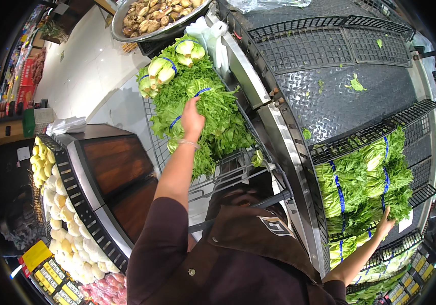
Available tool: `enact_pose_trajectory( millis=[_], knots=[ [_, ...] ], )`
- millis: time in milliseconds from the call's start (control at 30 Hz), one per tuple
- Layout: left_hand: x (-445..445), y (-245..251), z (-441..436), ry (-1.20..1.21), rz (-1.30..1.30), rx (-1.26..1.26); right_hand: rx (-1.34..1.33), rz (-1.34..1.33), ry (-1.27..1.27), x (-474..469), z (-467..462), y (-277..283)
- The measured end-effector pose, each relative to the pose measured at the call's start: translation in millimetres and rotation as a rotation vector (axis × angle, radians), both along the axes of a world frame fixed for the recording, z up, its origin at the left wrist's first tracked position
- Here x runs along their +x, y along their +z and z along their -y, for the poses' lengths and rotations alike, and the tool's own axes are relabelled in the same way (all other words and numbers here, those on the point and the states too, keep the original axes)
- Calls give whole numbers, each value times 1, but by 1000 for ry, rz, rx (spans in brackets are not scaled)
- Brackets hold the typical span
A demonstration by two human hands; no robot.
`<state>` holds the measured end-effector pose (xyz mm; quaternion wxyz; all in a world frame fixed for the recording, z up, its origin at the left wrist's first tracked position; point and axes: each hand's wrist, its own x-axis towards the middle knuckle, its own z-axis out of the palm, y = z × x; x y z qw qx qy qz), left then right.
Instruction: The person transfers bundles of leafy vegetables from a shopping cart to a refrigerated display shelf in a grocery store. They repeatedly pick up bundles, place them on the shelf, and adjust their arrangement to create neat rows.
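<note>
My left hand [194, 119] reaches over a wire shopping cart [218, 179] piled with leafy green lettuce. Its fingers are curled at the blue band of one lettuce bundle [204, 88], with the fingertips partly hidden among leaves. More banded bundles [162, 70] lie at the cart's far end, pale stem ends up. Off to the right, my right hand [385, 225] touches the leafy ends of banded lettuce [370, 179] stacked on the display shelf. Leaves cover some of its fingers, so its grip is unclear.
A black textured display shelf [340, 95] with loose leaf scraps and plastic grid dividers [309, 49] runs along the right. A metal basin [157, 17] of brown root vegetables stands beyond the cart. At left is a fruit stand [103, 213] with net-wrapped fruit [65, 217].
</note>
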<state>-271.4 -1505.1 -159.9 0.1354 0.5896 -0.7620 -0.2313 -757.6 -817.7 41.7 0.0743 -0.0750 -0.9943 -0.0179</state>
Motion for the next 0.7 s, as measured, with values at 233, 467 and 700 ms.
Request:
enact_pose_trajectory(
  millis=[233, 467, 700],
  knots=[
    [41, 128, 37, -117, -366, 404, -172, -437, 597, 108, 123, 30],
    [38, 326, -31, -936, -605, 337, -934, 368, 1181, 194, 332, 48],
    [-53, 392, -105, -1302, -512, 367, -514, 555, 2131, 224, 395, 109]
  ],
)
